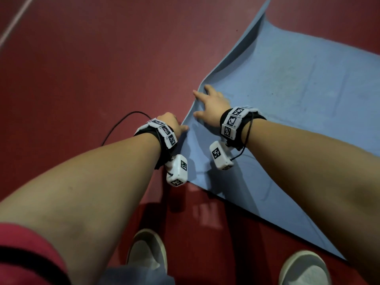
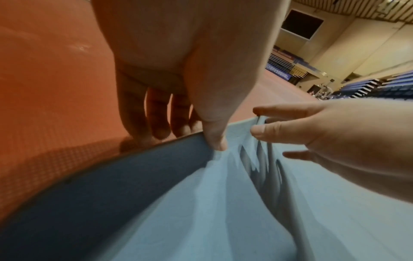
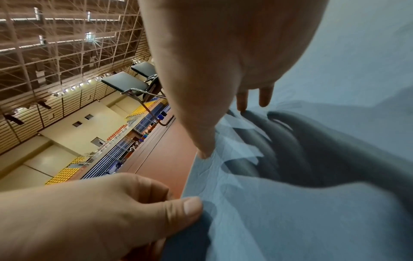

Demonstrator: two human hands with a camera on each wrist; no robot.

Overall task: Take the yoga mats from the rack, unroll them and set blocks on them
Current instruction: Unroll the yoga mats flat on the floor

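The blue yoga mat (image 1: 287,95) lies on the red floor (image 1: 82,68). The left hand (image 1: 172,124) pinches its lifted edge, thumb on top. Just beside this grip, the right hand (image 1: 211,108) presses the mat with spread, straight fingers.

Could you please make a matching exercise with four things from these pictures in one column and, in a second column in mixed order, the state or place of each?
Things:
1. left hand
2. right hand
3. blue mat
4. white shoes

States or places:
A. unrolled on the red floor, its left edge lifted
B. at the bottom of the head view, on the floor
C. pinches the mat's edge with the thumb on top
D. fingers spread on the mat's top side

Pairs: 1-C, 2-D, 3-A, 4-B
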